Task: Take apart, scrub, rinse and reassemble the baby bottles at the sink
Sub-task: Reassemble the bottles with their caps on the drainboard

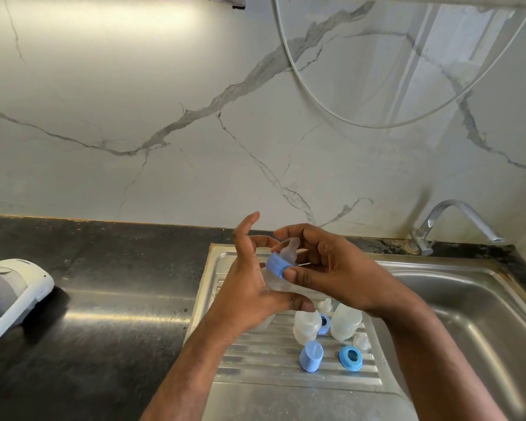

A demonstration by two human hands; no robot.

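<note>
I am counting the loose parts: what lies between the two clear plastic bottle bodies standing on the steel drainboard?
In the head view, a blue plastic screw ring sits between the left bottle body and the right bottle body on the drainboard.

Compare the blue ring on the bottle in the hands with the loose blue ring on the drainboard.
The held ring sits on its bottle with a teat through it, pinched by the right hand; the loose ring lies flat on the drainboard, its hole empty. The held ring is tilted. Both are light blue.
</note>
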